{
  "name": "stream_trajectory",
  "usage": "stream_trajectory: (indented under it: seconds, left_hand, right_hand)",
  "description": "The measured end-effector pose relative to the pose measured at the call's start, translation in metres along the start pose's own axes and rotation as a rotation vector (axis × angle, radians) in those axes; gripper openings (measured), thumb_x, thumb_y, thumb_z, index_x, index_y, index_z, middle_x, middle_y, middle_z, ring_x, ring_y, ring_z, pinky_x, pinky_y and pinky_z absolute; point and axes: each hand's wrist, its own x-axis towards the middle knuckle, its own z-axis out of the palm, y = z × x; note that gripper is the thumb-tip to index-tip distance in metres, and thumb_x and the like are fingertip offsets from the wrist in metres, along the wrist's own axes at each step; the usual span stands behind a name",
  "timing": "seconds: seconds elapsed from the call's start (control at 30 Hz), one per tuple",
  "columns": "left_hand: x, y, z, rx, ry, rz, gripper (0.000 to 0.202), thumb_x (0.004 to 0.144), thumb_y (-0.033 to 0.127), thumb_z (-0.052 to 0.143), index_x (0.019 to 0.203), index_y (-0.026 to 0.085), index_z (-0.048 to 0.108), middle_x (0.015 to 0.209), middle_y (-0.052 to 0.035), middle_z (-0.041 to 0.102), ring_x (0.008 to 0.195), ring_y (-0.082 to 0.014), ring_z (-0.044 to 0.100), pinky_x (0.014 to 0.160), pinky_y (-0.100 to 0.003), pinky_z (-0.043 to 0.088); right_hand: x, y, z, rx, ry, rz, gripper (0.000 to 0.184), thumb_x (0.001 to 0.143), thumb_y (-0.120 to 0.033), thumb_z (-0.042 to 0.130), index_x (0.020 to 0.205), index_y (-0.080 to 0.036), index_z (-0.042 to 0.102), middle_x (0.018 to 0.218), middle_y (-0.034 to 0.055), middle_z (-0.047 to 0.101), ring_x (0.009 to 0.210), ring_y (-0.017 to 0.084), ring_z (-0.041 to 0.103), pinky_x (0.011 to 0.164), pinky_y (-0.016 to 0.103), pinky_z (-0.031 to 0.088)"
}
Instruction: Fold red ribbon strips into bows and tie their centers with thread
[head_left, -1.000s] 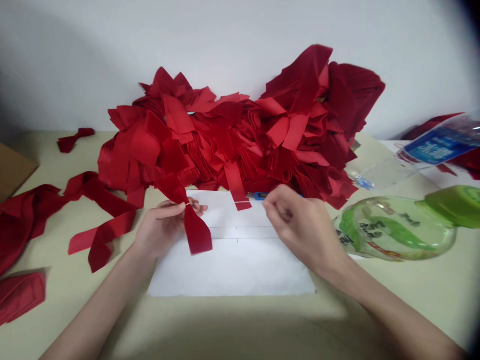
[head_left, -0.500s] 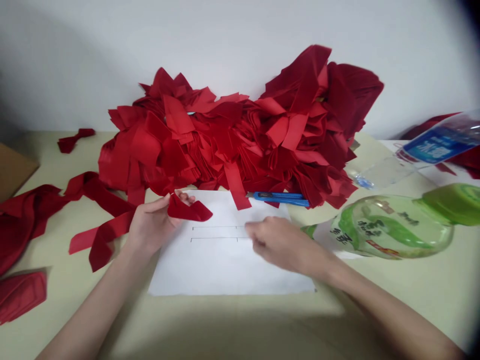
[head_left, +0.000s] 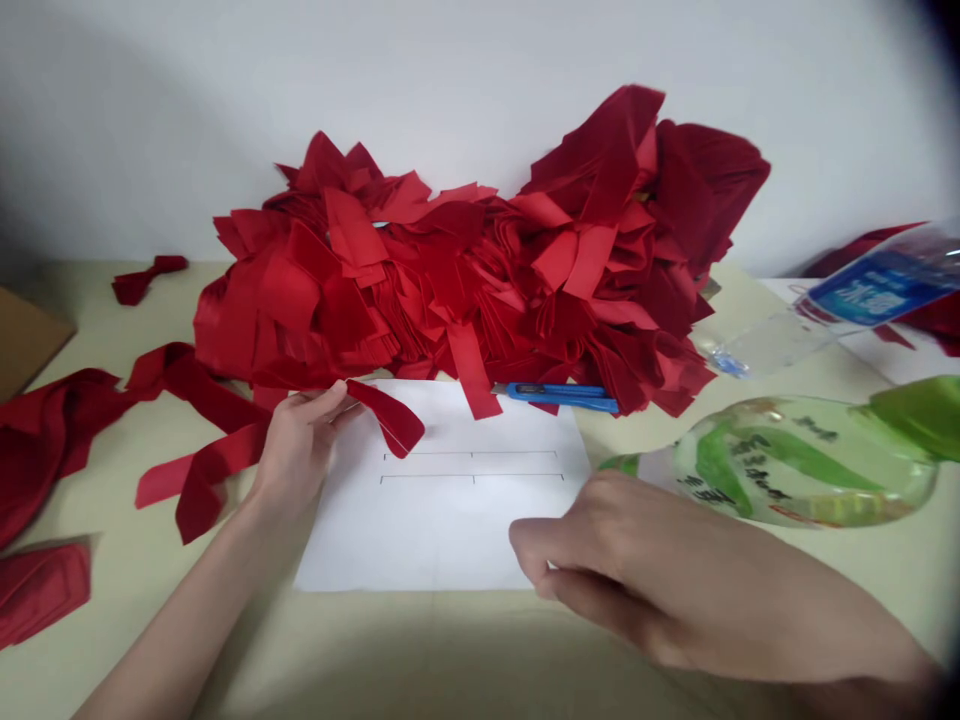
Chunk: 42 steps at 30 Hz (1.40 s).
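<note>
**A:** Clearance?
**B:** The tabletop is open along its near edge. The ribbon pile fills the far side, and the white sheet lies at centre.
**A:** Change?
**B:** The right hand has withdrawn to the sheet's near right corner. Its fingers are curled; I cannot tell if they hold anything.
**A:** Strip?
**B:** The left hand fingers pinch the red strip, a folded loop over the sheet's far left corner.
</note>
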Motion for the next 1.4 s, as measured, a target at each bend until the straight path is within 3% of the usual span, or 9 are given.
stream_trajectory:
  seconds: [0.27,0.4,0.5,0.6,0.9,1.03,1.17,1.3,1.4]
  left_hand:
    - [0.0,0.011,-0.006,-0.307,-0.137,-0.207,0.014,0.08,0.015,0.054,0.076,0.015,0.067,0.093,-0.0074,0.069,0.109,-0.0231,0.059,0.093,-0.03,0.05]
    - [0.004,0.019,-0.015,-0.019,-0.287,-0.155,0.01,0.075,0.024,0.064,0.075,0.016,0.07,0.089,-0.0079,0.071,0.109,-0.0303,0.058,0.095,-0.04,0.047]
    - [0.005,0.023,-0.017,0.359,-0.224,-0.046,0.01,0.07,0.026,0.071,0.073,0.017,0.071,0.088,-0.0075,0.072,0.108,-0.0316,0.058,0.102,-0.043,0.038]
    - [0.004,0.02,-0.013,0.472,-0.114,0.029,0.014,0.068,0.028,0.073,0.076,0.016,0.072,0.086,-0.0071,0.073,0.104,-0.0305,0.06,0.102,-0.043,0.036]
    - [0.011,0.007,-0.017,-0.109,0.015,-0.082,0.008,0.076,0.014,0.063,0.071,0.018,0.067,0.082,-0.002,0.068,0.091,-0.0155,0.063,0.096,-0.03,0.047]
    - [0.007,0.016,-0.018,-0.18,-0.178,-0.132,0.01,0.078,0.019,0.06,0.073,0.019,0.068,0.093,-0.0042,0.068,0.108,-0.0219,0.058,0.099,-0.033,0.045]
    - [0.007,0.031,-0.026,0.154,-0.424,-0.163,0.01,0.068,0.023,0.069,0.074,0.016,0.071,0.095,-0.0091,0.07,0.115,-0.0334,0.053,0.1,-0.04,0.043]
    - [0.013,0.031,-0.031,0.489,-0.162,-0.064,0.013,0.065,0.027,0.074,0.074,0.017,0.072,0.086,-0.007,0.072,0.11,-0.0334,0.056,0.102,-0.043,0.038]
    - [0.017,0.021,-0.027,0.372,0.035,0.028,0.012,0.064,0.025,0.075,0.073,0.018,0.071,0.08,-0.004,0.071,0.102,-0.0294,0.06,0.099,-0.043,0.042]
  right_hand:
    - [0.028,0.031,0.03,-0.522,0.114,0.2,0.032,0.073,0.004,0.04,0.084,-0.02,0.059,0.062,0.0022,0.058,0.058,0.016,0.051,0.054,0.029,0.023]
    - [0.024,0.034,0.016,-0.705,0.17,0.507,0.033,0.072,0.0,0.043,0.094,-0.017,0.061,0.062,0.0052,0.062,0.053,0.018,0.054,0.049,0.029,0.015]
    - [0.016,0.036,0.003,-0.752,0.221,0.636,0.024,0.079,-0.008,0.043,0.093,-0.017,0.061,0.054,0.0039,0.058,0.048,0.017,0.052,0.048,0.03,0.011]
    - [0.01,0.039,-0.002,-0.741,0.228,0.633,0.021,0.083,-0.013,0.041,0.088,-0.019,0.06,0.05,0.0023,0.054,0.047,0.016,0.049,0.049,0.03,0.009]
    - [0.011,0.041,0.022,-0.473,0.074,0.256,0.025,0.077,-0.002,0.042,0.073,-0.022,0.057,0.063,0.0017,0.058,0.06,0.017,0.05,0.055,0.028,0.02]
    - [0.024,0.046,0.02,-0.504,-0.038,0.4,0.028,0.071,0.002,0.041,0.072,-0.018,0.06,0.07,0.0061,0.063,0.069,0.021,0.059,0.056,0.029,0.024]
    - [0.028,0.045,0.009,-0.621,-0.057,0.662,0.033,0.071,0.004,0.038,0.081,-0.014,0.064,0.077,0.0123,0.067,0.075,0.027,0.064,0.053,0.029,0.028]
    - [0.025,0.043,0.005,-0.637,-0.041,0.717,0.031,0.072,0.002,0.039,0.08,-0.014,0.065,0.074,0.013,0.068,0.076,0.03,0.066,0.052,0.03,0.032]
    - [0.026,0.04,0.006,-0.624,-0.051,0.627,0.031,0.069,0.002,0.041,0.077,-0.014,0.066,0.073,0.0123,0.068,0.074,0.029,0.067,0.052,0.03,0.033]
